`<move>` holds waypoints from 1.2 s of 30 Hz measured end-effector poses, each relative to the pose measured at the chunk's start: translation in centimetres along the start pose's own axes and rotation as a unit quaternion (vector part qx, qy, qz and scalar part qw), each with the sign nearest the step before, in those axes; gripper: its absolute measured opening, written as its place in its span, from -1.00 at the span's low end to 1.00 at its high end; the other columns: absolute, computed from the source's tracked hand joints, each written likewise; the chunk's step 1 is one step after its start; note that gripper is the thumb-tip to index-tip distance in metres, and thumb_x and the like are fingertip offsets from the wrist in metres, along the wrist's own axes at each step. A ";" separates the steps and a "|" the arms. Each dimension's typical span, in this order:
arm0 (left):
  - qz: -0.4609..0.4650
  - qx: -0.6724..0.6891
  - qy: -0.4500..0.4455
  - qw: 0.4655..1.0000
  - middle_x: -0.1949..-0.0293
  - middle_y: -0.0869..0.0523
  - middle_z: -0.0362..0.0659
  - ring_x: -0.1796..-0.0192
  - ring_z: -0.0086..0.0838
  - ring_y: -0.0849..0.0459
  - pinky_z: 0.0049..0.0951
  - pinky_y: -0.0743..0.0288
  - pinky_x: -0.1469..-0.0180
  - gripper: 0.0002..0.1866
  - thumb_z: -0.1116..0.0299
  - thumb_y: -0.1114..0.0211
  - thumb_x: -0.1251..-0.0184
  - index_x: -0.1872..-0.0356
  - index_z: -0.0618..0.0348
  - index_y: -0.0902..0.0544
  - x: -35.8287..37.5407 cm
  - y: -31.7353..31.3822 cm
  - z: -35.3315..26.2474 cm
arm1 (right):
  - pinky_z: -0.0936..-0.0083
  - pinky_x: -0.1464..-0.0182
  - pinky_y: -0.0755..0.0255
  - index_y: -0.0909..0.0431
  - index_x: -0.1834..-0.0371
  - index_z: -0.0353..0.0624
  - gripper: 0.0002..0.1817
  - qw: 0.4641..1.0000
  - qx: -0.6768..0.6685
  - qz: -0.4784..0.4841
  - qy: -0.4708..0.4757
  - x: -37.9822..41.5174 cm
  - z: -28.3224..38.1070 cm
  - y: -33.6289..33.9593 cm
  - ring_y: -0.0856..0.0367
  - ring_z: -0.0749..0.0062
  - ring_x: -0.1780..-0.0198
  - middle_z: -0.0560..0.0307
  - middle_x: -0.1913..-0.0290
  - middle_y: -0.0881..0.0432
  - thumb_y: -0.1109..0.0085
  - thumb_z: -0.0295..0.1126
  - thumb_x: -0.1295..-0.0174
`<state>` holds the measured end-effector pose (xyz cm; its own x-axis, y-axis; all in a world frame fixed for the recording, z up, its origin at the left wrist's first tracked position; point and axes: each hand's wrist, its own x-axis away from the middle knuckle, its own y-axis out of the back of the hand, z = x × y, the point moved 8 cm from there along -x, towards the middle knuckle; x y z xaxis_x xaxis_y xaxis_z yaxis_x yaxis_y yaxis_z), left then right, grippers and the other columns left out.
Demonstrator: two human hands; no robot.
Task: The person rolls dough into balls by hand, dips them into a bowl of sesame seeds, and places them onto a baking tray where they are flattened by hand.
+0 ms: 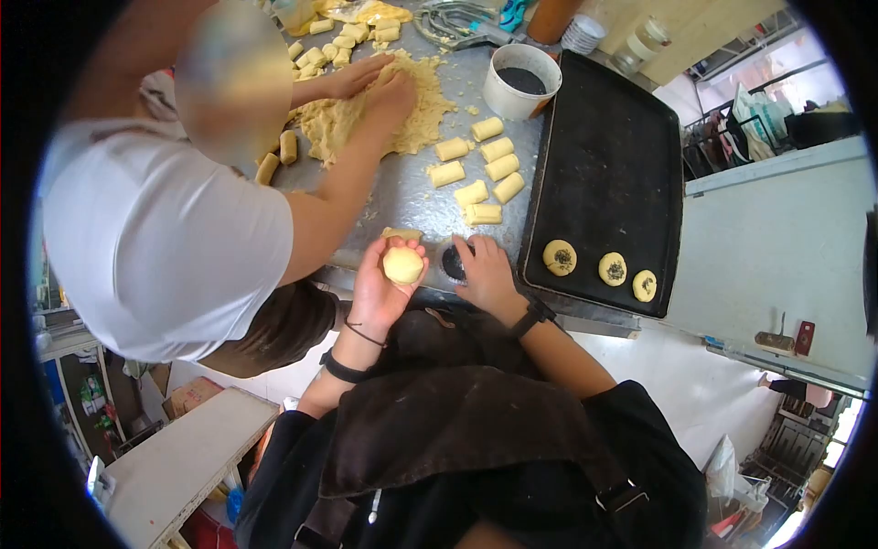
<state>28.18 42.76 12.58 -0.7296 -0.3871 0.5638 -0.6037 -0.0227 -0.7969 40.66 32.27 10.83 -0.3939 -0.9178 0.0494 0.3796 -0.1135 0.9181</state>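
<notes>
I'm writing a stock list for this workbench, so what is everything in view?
Bench: one, grey, under the dough
Tray: one, black, right side of bench
Seeded rounds: three, yellow with dark topping, tray's near end
Dough pieces: eight, pale yellow, left of tray
More pieces: several, pale yellow, around the dough mass
Dough mass: one, yellow, crumbly, far left of bench
Tub: one, white, dark contents, by tray
Small dish: one, dark contents, near edge
Bowls: one stack, white, beyond tray
Co-worker: one, white top, at left
Background items: many, too small to count
Left hand: one, cupping a dough ball
Right hand: one, at the dish
</notes>
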 end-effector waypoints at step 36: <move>0.191 -0.195 -0.039 0.961 -0.53 -0.13 -0.09 -0.53 -0.22 -0.11 -0.13 0.03 -0.53 -0.28 -0.15 0.12 -0.51 -0.55 -0.09 0.01 -0.7 -12.0 5.5 | 0.05 -0.49 0.03 -0.35 -0.33 -0.25 -0.43 0.921 -0.262 -0.279 0.067 -1.8 2.6 14.6 -0.18 -0.21 -0.44 -0.25 -0.43 -0.24 0.02 -0.13 -0.35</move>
<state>37.73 38.21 20.59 -0.9044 -0.3676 0.2167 -0.3830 0.4754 -0.7920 44.76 33.27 25.17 -0.5566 -0.6958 -0.4540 0.5150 -0.7177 0.4686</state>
